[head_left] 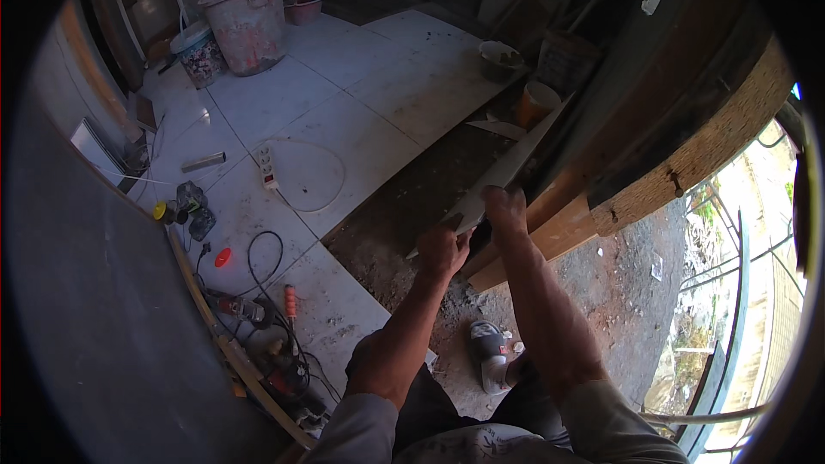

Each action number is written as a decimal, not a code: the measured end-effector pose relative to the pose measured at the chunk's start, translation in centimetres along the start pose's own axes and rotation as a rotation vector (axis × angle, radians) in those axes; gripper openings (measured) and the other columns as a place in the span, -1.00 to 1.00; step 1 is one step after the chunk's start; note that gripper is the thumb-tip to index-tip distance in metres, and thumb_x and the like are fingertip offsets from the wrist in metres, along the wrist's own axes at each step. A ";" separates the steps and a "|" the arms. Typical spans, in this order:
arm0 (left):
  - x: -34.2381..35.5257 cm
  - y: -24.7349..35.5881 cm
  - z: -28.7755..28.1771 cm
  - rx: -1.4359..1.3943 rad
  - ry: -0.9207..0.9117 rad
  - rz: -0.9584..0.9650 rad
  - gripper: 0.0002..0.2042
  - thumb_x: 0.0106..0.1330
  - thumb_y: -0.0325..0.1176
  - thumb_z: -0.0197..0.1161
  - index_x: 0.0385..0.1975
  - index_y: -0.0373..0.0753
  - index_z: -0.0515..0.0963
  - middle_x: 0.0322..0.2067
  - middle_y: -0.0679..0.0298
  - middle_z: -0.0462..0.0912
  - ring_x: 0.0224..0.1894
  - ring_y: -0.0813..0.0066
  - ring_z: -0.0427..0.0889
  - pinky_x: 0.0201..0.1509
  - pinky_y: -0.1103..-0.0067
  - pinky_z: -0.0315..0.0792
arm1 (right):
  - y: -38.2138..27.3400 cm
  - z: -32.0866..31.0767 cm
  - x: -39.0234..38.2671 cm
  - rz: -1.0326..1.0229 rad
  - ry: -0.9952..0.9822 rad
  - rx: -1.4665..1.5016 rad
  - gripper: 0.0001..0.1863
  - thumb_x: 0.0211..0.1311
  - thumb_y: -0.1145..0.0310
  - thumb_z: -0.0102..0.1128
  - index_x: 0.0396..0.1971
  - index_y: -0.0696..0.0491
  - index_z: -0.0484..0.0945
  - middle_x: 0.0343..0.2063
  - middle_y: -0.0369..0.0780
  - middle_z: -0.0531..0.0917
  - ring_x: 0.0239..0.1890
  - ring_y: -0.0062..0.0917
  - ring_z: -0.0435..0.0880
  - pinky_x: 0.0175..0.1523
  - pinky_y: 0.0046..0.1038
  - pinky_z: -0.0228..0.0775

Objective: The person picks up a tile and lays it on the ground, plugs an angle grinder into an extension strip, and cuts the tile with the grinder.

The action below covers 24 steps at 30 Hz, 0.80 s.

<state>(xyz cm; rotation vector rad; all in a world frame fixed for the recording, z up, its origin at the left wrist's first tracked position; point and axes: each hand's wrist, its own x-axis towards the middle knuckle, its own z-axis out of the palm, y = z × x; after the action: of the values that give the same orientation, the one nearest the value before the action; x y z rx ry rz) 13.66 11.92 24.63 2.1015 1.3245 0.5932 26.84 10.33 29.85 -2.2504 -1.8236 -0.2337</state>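
A long, pale, tapered strip [507,166], which looks like a cut piece of floor tile, slants over the bare strip of ground beside the wooden door frame. My left hand [443,249] is closed around its near end. Farther along and to the right, my right hand [505,209] grips its edge, fingers curled and partly hidden. The wooden frame [550,236] stands just right of my right hand. Beyond the strip lies a smaller pale offcut [497,129] on the dirt.
White tiles [361,133] cover the floor at left. On them lie a power strip [267,167], power tools with cables [279,369] and an orange-handled tool [290,301]. Buckets [249,26] stand at the back left; an orange-white tub [537,103] and a bowl [500,58] at the right.
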 end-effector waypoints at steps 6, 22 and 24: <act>-3.0 -2.5 0.4 -0.154 0.202 0.142 -0.73 0.12 -0.26 0.31 -0.22 -0.25 0.60 -0.34 0.01 0.65 -0.26 0.00 0.65 -0.19 0.28 0.54 | -6.0 -3.6 -1.8 0.590 0.223 1.058 -0.54 0.00 0.38 0.05 -0.08 0.28 0.27 -0.45 0.13 0.61 -0.33 0.01 0.66 -0.23 -0.23 0.51; -10.9 -9.7 -0.2 -0.752 -0.389 -0.131 -0.33 0.18 -0.38 0.28 0.31 -0.30 0.20 0.24 -0.03 0.35 0.31 0.16 0.30 0.32 0.42 0.24 | -6.2 -7.0 -14.5 0.222 -0.160 0.929 -0.44 0.10 0.44 0.04 0.14 0.23 0.20 -0.24 0.24 0.57 -0.10 0.11 0.59 -0.03 -0.14 0.46; -7.6 -11.5 -2.3 -0.856 -0.388 -0.330 -0.28 0.25 -0.15 0.28 0.35 -0.28 0.14 0.32 0.11 0.23 0.28 0.25 0.33 0.28 0.40 0.22 | -5.9 -7.0 -16.1 0.194 -0.182 0.937 -0.40 0.10 0.47 0.03 0.19 0.22 0.15 -0.18 0.24 0.55 -0.10 0.13 0.57 -0.02 -0.12 0.45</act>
<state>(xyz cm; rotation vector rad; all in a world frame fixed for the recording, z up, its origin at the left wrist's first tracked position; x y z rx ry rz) 1.60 9.49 18.09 1.1909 0.9239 0.4597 17.89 -5.62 32.75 -1.7479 -1.3267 0.7282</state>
